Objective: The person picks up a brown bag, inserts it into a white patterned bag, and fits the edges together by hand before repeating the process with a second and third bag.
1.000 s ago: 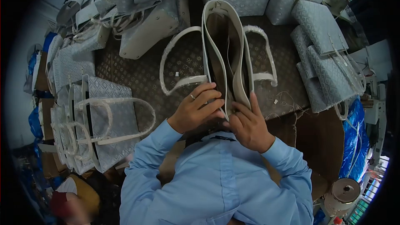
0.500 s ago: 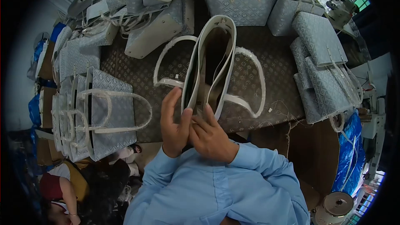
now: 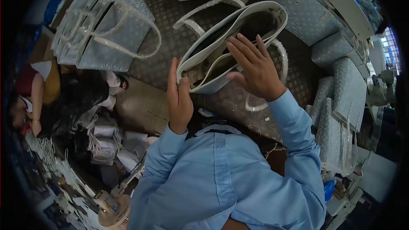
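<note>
A pale grey-blue tote bag (image 3: 218, 85) with white rims stands slanted on the table in front of me, its mouth gaping and a beige lining inside. My left hand (image 3: 180, 102) grips its near left end, with the thumb at the rim and the fingers along the outside. Over the right-hand rim, my right hand (image 3: 257, 70) is spread open, fingers stretched across the mouth and thumb apart. Whether its palm touches the bag is hard to tell. One plastic-wrapped handle (image 3: 206, 6) arches out behind the bag; the other handle (image 3: 284, 57) passes partly behind my right hand.
On the left, several similar totes (image 3: 121, 30) stand in a row. More bags (image 3: 350, 93) are piled at the right, and a large one (image 3: 304, 19) stands at the back right. A person (image 3: 39, 87) is at the lower left, near wrapped bundles (image 3: 106, 142) and a fan (image 3: 117, 213).
My hands have moved apart from their meeting point at the near end. The right one went up over the rim. The bag now slants to the right, and my view has swung left.
</note>
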{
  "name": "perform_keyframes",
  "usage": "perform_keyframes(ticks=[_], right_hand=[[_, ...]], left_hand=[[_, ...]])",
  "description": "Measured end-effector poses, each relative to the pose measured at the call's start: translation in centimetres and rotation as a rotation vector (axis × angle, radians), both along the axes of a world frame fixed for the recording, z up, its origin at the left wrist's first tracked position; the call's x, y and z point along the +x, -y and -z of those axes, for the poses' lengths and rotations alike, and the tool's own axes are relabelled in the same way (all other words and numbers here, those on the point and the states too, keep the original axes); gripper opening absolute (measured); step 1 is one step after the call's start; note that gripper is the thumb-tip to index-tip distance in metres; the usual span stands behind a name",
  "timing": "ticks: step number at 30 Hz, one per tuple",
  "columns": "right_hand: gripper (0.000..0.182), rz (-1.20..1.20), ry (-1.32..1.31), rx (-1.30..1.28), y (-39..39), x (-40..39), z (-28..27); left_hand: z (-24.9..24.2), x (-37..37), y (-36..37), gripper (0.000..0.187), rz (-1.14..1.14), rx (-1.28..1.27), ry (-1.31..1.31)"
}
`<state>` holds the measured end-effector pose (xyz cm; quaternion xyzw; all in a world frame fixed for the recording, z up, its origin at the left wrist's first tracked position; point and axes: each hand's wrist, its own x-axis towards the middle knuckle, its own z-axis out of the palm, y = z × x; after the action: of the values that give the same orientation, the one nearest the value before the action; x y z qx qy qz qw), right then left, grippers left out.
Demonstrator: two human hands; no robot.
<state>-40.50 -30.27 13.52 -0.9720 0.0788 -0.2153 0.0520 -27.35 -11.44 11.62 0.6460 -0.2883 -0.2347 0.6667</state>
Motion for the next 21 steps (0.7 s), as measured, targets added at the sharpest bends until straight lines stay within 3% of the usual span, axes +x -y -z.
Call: perform_keyframes(ticks=[1, 4, 6, 8, 10, 12, 14, 15, 17, 19, 21], right_hand=[[0.067, -0.025, 0.130, 0.069, 0.7, -0.1, 0.0], [0.068, -0.116, 0.005, 0.014, 1.2, 0.0, 1.0], [0.057, -0.167, 0.074, -0.060, 3.0, -0.2, -0.6], [0.049, -0.115, 0.464, 0.326, 6.3, -1.2, -3.6], [0.044, 0.092, 0.617, 0.548, 10.9, -1.5, -5.5], [0.045, 0.173, 0.617, 0.437, 17.3, 0.1, -2.3], [0.037, 0.177, 0.253, 0.410, 21.9, 0.6, 1.9], [0.037, 0.181, 0.266, 0.412, 22.0, 0.1, 2.0], [0.029, 0.227, -0.068, 0.601, 22.2, -0.8, 2.0], [0.024, 0.183, -0.194, 0.619, 18.2, -4.3, -1.1], [0.027, 0.321, -0.259, 0.755, 14.7, -7.0, -1.4]], left_hand=[[0.3, 0.0, 0.5, 0.048, -0.053, -0.002, 0.022], [0.5, -0.1, 0.7, 0.045, -0.126, 0.031, 0.033], [0.4, -0.8, 1.5, 0.042, -0.169, -0.029, 0.021], [0.6, -1.0, 2.5, 0.040, -0.312, 0.097, 0.159], [0.6, -0.5, 3.1, 0.038, -0.344, 0.102, 0.196], [0.8, 0.5, 2.6, 0.037, -0.321, 0.092, 0.202], [0.9, 2.6, 2.9, 0.035, -0.237, 0.121, 0.227], [1.4, 4.1, 3.3, 0.035, -0.231, 0.121, 0.239], [2.2, 7.4, 3.8, 0.035, -0.196, 0.019, 0.044], [1.6, 10.1, 3.0, 0.036, -0.134, 0.026, -0.027], [1.0, 10.4, 3.3, 0.038, -0.063, 0.048, -0.113]])
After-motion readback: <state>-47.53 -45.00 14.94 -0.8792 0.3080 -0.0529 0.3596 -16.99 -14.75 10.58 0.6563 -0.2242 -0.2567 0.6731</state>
